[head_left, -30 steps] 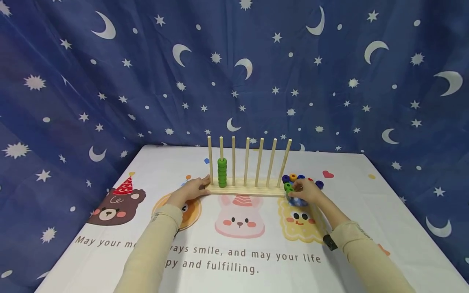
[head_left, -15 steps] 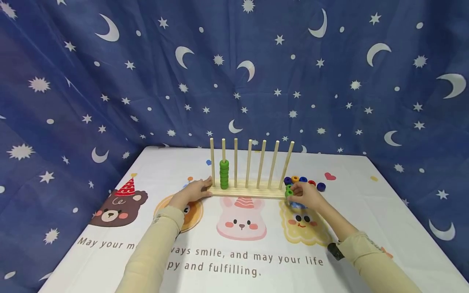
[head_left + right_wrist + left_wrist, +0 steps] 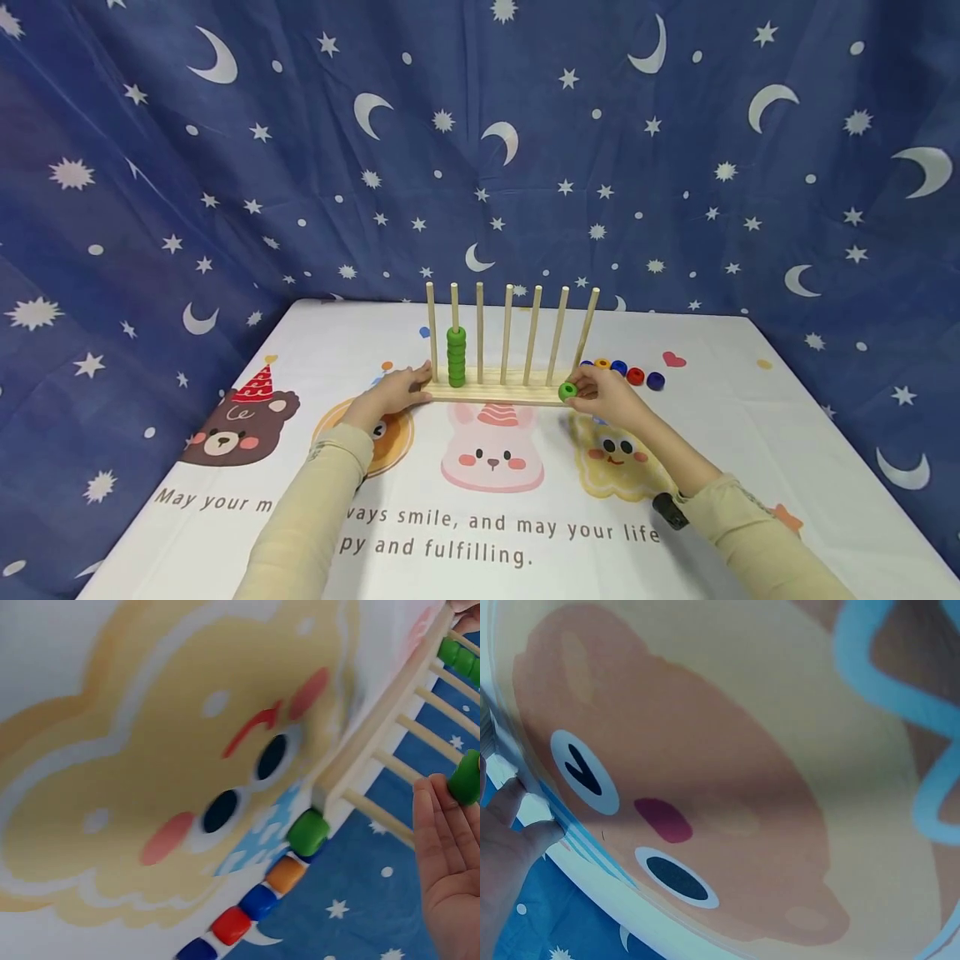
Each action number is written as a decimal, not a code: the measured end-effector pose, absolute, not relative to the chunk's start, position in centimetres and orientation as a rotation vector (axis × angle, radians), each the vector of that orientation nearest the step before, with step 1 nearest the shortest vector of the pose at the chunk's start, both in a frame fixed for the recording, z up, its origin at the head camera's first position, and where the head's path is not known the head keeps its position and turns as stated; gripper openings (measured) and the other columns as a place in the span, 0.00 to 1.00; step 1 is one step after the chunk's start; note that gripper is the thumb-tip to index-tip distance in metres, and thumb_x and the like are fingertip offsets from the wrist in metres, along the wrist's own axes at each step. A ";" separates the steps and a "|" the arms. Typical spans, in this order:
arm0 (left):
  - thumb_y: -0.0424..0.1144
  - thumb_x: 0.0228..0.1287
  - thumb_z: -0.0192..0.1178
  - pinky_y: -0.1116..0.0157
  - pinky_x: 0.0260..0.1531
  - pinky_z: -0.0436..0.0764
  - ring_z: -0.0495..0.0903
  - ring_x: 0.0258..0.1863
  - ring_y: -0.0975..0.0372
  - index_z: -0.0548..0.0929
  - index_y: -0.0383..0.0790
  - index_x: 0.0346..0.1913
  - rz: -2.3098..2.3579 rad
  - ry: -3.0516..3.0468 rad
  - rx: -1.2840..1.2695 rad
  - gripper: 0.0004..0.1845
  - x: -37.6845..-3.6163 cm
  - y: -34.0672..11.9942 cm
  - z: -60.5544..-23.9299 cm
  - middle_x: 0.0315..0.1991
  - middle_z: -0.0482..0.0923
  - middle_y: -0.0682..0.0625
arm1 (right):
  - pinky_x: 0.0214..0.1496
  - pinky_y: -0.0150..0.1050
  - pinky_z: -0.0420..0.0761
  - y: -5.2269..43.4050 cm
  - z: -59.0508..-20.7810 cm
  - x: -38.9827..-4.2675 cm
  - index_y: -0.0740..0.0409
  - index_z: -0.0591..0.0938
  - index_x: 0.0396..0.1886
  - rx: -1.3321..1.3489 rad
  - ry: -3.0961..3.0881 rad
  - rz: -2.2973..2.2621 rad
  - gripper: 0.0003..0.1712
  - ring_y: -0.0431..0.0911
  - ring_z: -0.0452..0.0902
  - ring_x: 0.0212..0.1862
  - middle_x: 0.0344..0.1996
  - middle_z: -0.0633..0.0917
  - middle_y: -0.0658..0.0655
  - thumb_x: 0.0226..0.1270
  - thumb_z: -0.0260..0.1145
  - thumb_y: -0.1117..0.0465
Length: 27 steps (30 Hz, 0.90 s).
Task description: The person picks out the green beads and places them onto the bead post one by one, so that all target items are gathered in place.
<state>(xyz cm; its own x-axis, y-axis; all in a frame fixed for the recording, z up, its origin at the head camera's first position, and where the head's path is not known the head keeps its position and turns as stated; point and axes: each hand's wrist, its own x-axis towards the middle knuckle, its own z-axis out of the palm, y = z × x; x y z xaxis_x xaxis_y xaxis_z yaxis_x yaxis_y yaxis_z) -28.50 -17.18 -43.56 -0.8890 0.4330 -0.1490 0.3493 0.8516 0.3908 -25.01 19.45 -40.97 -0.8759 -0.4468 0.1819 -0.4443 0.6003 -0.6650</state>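
Your right hand [image 3: 609, 397] has lifted a green bead [image 3: 567, 390] from the pile, pinched in its fingertips, while your left hand [image 3: 397, 389] rests flat-fingered against the peg rack [image 3: 498, 392]; next, thread it onto the green-stacked peg [image 3: 454, 310].

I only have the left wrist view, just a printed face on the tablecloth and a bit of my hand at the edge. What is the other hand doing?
Observer: The right hand pinches one green bead at its fingertips, in front of the right end of the wooden peg rack.
Operator: Any beads on the rack?
Observer: Yes, a stack of green beads sits on the second peg from the left; the other six pegs are bare.
Operator: Where are the loose beads?
Observer: In a row on the tablecloth by the rack's right end: green, orange, blue, red, dark blue.
Operator: And my left hand?
Observer: The left hand rests against the rack's left end.
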 end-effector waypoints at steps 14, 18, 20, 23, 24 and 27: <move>0.48 0.60 0.52 0.47 0.61 0.56 0.52 0.64 0.41 0.59 0.38 0.64 0.544 2.781 0.594 0.32 -28.6 -17.2 -43.4 0.67 0.50 0.45 | 0.40 0.34 0.80 15.5 -37.8 -24.4 0.63 0.79 0.42 -0.857 2.793 -1.250 0.15 0.44 0.79 0.36 0.33 0.83 0.56 0.54 0.65 0.61; 0.48 0.60 0.52 0.47 0.62 0.56 0.52 0.64 0.41 0.60 0.38 0.64 0.550 2.774 0.582 0.31 -28.8 -17.2 -43.4 0.68 0.49 0.45 | 0.39 0.32 0.80 14.5 -37.3 -24.8 0.63 0.79 0.42 -0.890 2.803 -1.275 0.16 0.43 0.79 0.35 0.32 0.84 0.55 0.53 0.66 0.61; 0.48 0.60 0.52 0.46 0.61 0.56 0.52 0.64 0.40 0.61 0.38 0.64 0.538 2.779 0.598 0.31 -28.8 -17.2 -43.5 0.68 0.50 0.45 | 0.39 0.32 0.81 14.0 -36.8 -24.8 0.63 0.79 0.42 -0.916 2.805 -1.288 0.16 0.43 0.80 0.34 0.32 0.84 0.56 0.53 0.66 0.61; 0.47 0.60 0.53 0.46 0.61 0.57 0.53 0.63 0.40 0.61 0.37 0.63 0.521 2.798 0.626 0.31 -28.8 -17.3 -43.6 0.67 0.51 0.43 | 0.39 0.33 0.81 13.3 -36.1 -24.9 0.62 0.80 0.42 -0.947 2.799 -1.316 0.16 0.43 0.80 0.35 0.33 0.84 0.56 0.53 0.66 0.60; 0.47 0.60 0.53 0.46 0.60 0.57 0.54 0.62 0.39 0.61 0.37 0.63 0.512 2.807 0.637 0.31 -28.8 -17.3 -43.6 0.67 0.51 0.43 | 0.39 0.34 0.81 13.1 -35.8 -24.9 0.62 0.80 0.42 -0.954 2.793 -1.327 0.16 0.43 0.80 0.35 0.33 0.84 0.56 0.53 0.66 0.60; 0.47 0.60 0.53 0.46 0.61 0.57 0.53 0.63 0.39 0.61 0.37 0.63 0.515 2.800 0.637 0.31 -28.9 -17.2 -43.7 0.67 0.51 0.43 | 0.41 0.36 0.81 12.7 -35.3 -25.0 0.61 0.79 0.42 -0.952 2.784 -1.339 0.17 0.44 0.80 0.36 0.35 0.84 0.56 0.53 0.66 0.60</move>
